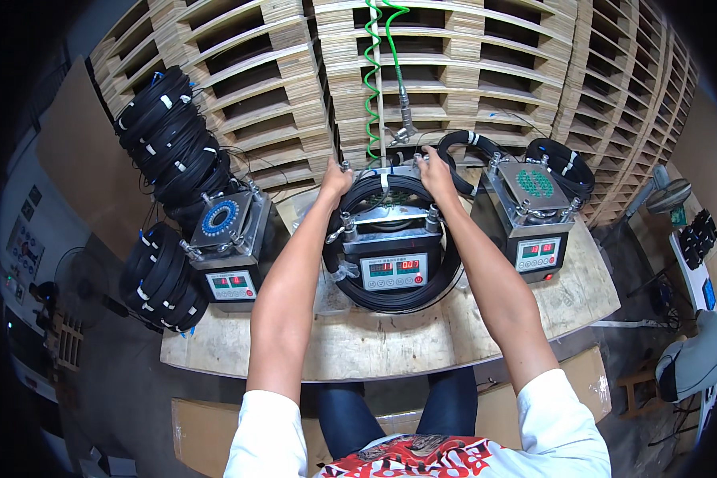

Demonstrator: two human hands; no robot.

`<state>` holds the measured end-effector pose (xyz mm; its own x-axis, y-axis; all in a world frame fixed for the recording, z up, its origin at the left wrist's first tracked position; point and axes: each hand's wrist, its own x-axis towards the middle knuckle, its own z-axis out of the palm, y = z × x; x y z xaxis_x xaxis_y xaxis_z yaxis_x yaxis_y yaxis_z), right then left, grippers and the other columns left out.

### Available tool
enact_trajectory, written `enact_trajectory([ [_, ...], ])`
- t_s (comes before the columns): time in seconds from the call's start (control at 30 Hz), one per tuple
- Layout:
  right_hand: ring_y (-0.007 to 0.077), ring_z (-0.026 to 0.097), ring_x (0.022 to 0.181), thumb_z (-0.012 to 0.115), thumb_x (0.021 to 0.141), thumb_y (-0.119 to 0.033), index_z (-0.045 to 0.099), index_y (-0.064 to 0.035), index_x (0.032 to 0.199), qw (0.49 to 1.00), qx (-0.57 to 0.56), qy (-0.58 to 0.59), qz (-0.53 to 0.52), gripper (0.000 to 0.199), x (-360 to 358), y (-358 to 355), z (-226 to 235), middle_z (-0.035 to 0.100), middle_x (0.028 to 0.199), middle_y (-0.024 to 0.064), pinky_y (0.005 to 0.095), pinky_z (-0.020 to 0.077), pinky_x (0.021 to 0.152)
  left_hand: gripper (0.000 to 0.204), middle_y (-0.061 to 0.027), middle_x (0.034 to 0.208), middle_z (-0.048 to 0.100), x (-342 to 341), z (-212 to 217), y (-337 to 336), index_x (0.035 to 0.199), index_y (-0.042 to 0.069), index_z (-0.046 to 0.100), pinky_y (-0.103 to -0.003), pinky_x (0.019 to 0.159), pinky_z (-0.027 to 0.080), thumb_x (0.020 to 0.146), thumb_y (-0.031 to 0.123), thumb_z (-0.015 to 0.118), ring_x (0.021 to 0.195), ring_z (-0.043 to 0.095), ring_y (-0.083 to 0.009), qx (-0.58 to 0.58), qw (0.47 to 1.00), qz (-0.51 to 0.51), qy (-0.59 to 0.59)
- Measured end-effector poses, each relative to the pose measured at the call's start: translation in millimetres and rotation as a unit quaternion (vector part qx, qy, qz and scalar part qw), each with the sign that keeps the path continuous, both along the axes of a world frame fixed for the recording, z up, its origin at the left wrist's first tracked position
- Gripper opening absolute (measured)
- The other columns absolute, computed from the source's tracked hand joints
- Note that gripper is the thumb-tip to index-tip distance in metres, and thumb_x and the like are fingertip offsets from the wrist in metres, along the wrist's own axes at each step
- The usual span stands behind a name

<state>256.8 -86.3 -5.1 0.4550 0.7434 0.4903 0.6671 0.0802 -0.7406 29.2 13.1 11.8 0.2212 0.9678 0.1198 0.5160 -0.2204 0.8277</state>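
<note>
A large ring of thin black cable (394,301), many turns wound into a thick, smooth bundle, stood upright on the pale wooden counter (374,346) and encircled the front of the middle machine, a dark boxy unit with a bright metal top frame (392,236). A white tie (385,182) bound the bundle at its top, and a crumpled piece of clear plastic (344,271) lay against its left side. Through the ring showed the machine's white control panel (394,272), with two lit displays, a row of buttons and a round red button. Knobbed metal posts (432,217) rose at the frame's front corners. Both forearms reached past the ring, one along either side. The left hand (337,180) was at a small metal knob at the machine's far left, its fingers bent; the right hand (435,172) was at the far right, thumb and forefinger toward a similar knob. Whether either hand was clamped on its knob could not be told. A similar machine with a blue ring (219,217) on its plate stood to the left, and one with green clusters (534,182) to the right.
</note>
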Motion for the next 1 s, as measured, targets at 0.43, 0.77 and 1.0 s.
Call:
enact_trajectory([
  [0.43,0.0183,0.058,0.070,0.030,0.101,-0.067,0.048,-0.0025,0.143,0.955,-0.024,0.289,0.062,0.080,-29.3,20.9,3.5,0.065,0.092,0.0128,0.0318,0.0480,0.059,0.099,-0.0314,0.130,0.050,-58.0,-18.7,25.2,0.159,0.020,0.017,-0.047,0.077,0.052,0.087,0.085,0.034,0.100,0.060,-0.0337,-0.157,0.947,0.056,-0.276],
  [0.77,0.0432,0.065,0.105,0.021,0.101,-0.063,0.055,-0.0091,0.137,0.986,-0.093,0.136,-0.012,0.073,-1.8,19.1,6.1,0.068,0.116,0.0214,0.0471,0.0417,0.104,0.093,-0.0231,0.123,0.062,-28.9,-3.9,-0.8,0.141,-0.002,0.051,-0.040,0.083,0.046,0.096,0.076,0.029,0.089,0.063,-0.0230,-0.071,0.980,0.049,-0.181],
  [1.0,0.0181,0.061,0.083,0.030,0.104,-0.060,0.052,0.0001,0.139,0.967,-0.012,0.241,0.076,0.073,-6.8,6.0,5.2,0.064,0.111,0.0130,0.0321,0.0522,0.069,0.086,-0.0129,0.115,0.060,-26.6,1.3,-18.4,0.135,0.002,0.052,-0.044,0.087,0.050,0.096,0.075,0.032,0.093,0.057,-0.0232,-0.104,0.946,0.080,-0.297],
])
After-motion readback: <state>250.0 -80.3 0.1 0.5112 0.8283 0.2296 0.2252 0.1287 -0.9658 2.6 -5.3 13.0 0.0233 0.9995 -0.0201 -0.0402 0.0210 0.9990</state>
